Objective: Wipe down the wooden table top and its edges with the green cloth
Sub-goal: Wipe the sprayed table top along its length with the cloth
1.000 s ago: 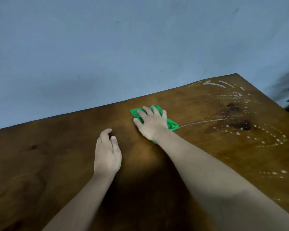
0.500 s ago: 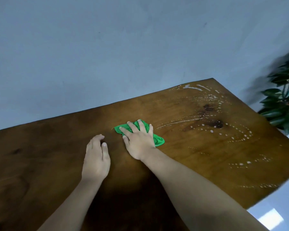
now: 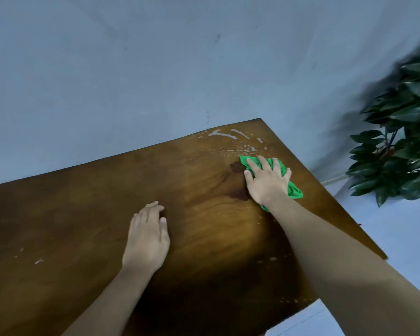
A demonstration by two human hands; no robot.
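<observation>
Head view: green cloth [image 3: 294, 190] is pressed on the worktop [image 3: 83, 214] near its far right corner under the right hand [image 3: 267, 183], grip spread flat, not curled round it. White streaks [image 3: 218, 134] are seen just beyond it toward that corner; left hand [image 3: 148, 241] is laid flat, empty, farther off.

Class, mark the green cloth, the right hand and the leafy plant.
green cloth [image 3: 294, 190]: head view, bunched end beside the wrist.
right hand [image 3: 266, 180]: head view, on the back of the hand.
leafy plant [image 3: 398, 163]: head view, on its dark leaves.

green cloth [image 3: 294, 190] mostly under right hand [image 3: 267, 184], plant [image 3: 403, 141] blurred, cropped
</observation>
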